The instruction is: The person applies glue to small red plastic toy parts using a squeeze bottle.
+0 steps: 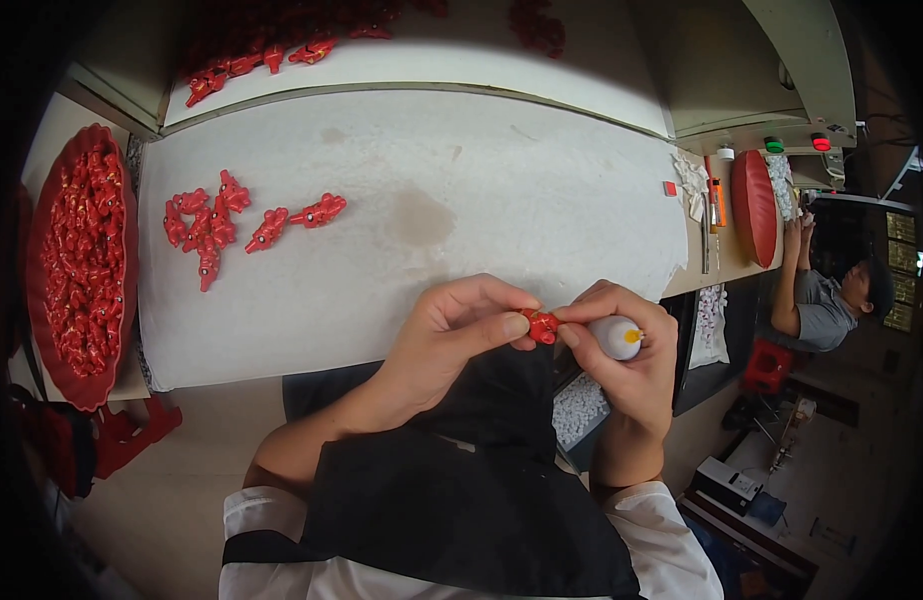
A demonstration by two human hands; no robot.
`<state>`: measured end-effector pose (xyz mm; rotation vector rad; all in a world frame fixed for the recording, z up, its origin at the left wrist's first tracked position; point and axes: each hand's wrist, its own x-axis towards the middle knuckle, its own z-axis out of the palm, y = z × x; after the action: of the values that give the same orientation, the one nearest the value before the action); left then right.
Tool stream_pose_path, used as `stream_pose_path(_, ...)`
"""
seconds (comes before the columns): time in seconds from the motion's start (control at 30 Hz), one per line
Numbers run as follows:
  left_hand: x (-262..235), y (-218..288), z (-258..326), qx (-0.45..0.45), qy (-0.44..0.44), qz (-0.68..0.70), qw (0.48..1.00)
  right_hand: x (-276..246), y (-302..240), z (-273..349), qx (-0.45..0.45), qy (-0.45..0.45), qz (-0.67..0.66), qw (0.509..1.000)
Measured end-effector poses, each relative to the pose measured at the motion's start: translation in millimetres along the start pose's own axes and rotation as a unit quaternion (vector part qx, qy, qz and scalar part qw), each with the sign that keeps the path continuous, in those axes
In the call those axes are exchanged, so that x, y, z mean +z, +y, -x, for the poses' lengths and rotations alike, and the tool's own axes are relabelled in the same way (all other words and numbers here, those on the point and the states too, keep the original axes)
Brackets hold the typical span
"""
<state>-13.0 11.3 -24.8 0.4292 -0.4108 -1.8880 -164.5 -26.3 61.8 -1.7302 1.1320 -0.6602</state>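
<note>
The left hand [452, 335] pinched a small red figure [542, 325] at the white table's [462, 190] near edge. The right hand [627, 355] gripped a white bottle [618, 336] touching it. More red figures [217, 225] lay well apart.

White padded worktable [432, 200] with loose red figurines [217, 225] and a heaped red tray [82, 265].

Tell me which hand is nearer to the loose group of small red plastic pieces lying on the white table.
Left. The left hand is below-right of the red pieces; the right hand is farther right, holding a white bottle.
</note>
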Motion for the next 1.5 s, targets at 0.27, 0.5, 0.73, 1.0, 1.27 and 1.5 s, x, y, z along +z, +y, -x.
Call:
stream_pose_path(0.27, -0.7, -2.3, -1.0, 0.014, -0.009, 0.005, 1.000, 3.0, -2.2, 1.8, -0.053, 0.014, 0.063, 0.997)
stream_pose_path(0.5, -2.4, -2.2, 0.3, 0.029, 0.004, -0.024, 0.999, 8.5, -7.5, 4.8, -0.120, 0.027, 0.145, 0.982)
stream_pose_path(0.73, 5.7, 4.4, 2.2, 0.048, -0.007, -0.044, 0.998, 9.8, -9.0, 7.3, -0.237, 0.050, 0.237, 0.941)
stream_pose_path(1.0, 5.3, 5.5, 3.5, 0.061, -0.047, -0.048, 0.996, 13.8, -4.4, 11.4, -0.351, 0.089, 0.329, 0.872)
stream_pose_path(1.27, 7.5, 4.3, 3.2, 0.077, -0.087, -0.025, 0.993, 13.5, -0.6, 11.4, -0.417, 0.104, 0.314, 0.847)
stream_pose_path(1.5, 6.2, 5.9, 3.7, 0.106, -0.030, -0.119, 0.987, 6.0, 5.5, 7.9, -0.263, 0.081, 0.150, 0.950)
